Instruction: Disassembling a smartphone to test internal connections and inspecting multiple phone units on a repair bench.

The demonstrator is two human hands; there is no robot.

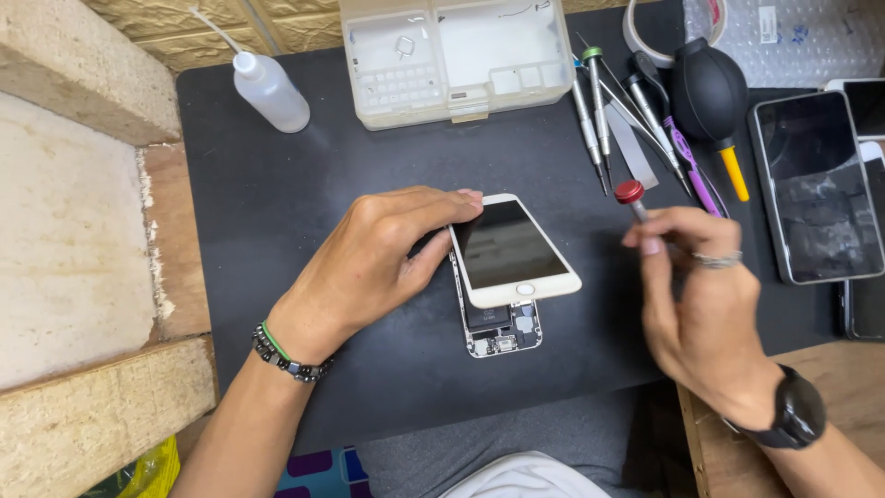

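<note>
Near the middle of the dark surface (277,184), the left hand (369,263) pinches the upper left edge of a white phone screen panel (512,249), fingers pressed together, shifted off the open phone body (502,332) beneath. The right hand (701,304) pinches a red-capped screwdriver (631,195) upright, just right of the panel. Judging by this, the panel wants a steady hold and a low tilt while still sitting over the body, so nothing underneath strains. Spare screwdrivers (595,111) lie toward the far edge.
</note>
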